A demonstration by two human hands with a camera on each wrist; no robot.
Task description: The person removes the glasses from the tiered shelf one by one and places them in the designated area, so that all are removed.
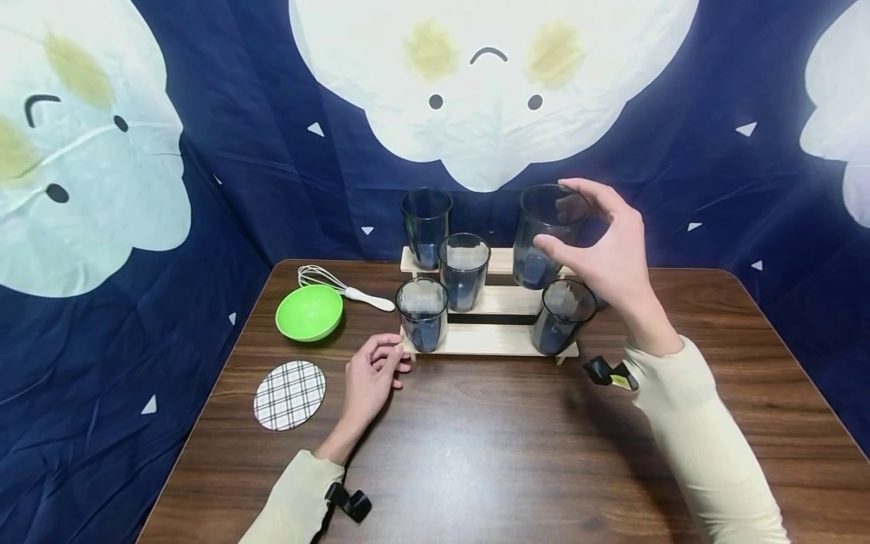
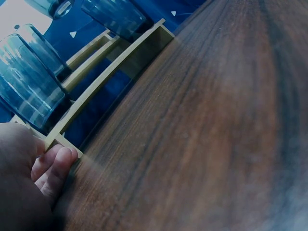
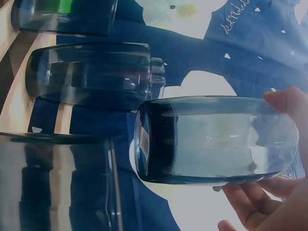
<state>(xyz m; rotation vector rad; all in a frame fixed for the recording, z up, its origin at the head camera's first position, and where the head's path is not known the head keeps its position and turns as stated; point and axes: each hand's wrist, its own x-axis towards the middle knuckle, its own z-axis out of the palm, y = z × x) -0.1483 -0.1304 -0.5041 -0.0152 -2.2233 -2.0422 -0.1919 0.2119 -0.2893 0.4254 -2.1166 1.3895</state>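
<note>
My right hand [image 1: 608, 253] grips a blue-tinted drinking glass [image 1: 537, 261] near its rim, thumb on one side and fingers on the other. In the right wrist view the held glass [image 3: 216, 139] hangs apart from the others, a label on its base. Below it is a three-tier wooden rack [image 1: 492, 340]. Similar glasses stand on the rack: back left [image 1: 426, 227], middle tier [image 1: 464, 272], front left [image 1: 423, 317] and front right [image 1: 564, 321]. At the rack's front left end, my left hand [image 1: 370, 374] holds the corner with curled fingers [image 2: 57, 168].
Left of the rack lie a green bowl [image 1: 309, 313], a whisk [image 1: 360, 295] with a white handle and a round checked coaster [image 1: 290, 395]. A blue cloth [image 1: 258, 174] with white clouds hangs behind the brown wooden table [image 1: 503, 453].
</note>
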